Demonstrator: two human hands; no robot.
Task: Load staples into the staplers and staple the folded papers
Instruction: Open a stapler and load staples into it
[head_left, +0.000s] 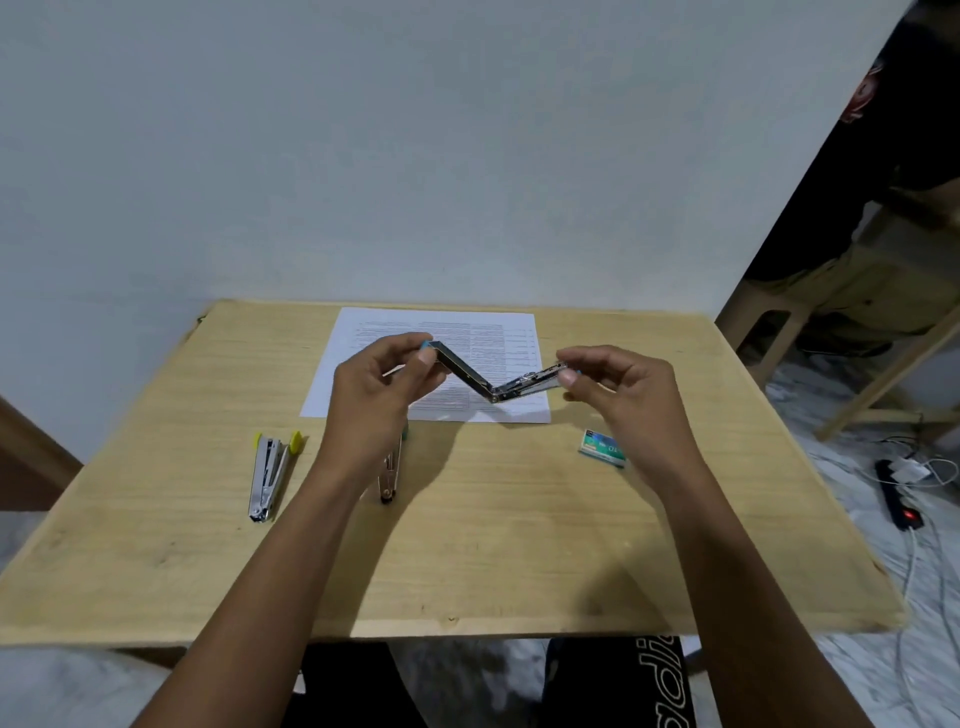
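Stapler (463, 370) opened into a V, held above the printed sheet (467, 326): left hand (382, 387) grip pinched on its blue-tipped arm, right hand (621, 389) grip pinched on the magazine end. Yellow-tipped stapler (270, 475) and staple box (602, 448) lie on the worktop (519, 530).

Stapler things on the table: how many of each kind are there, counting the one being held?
Staplers: 3. These are the open stapler held by the left hand and right hand, the yellow-tipped stapler, and the half-hidden stapler under the left wrist.
Staple box: 1
Printed paper: 1 showing
Total: 5
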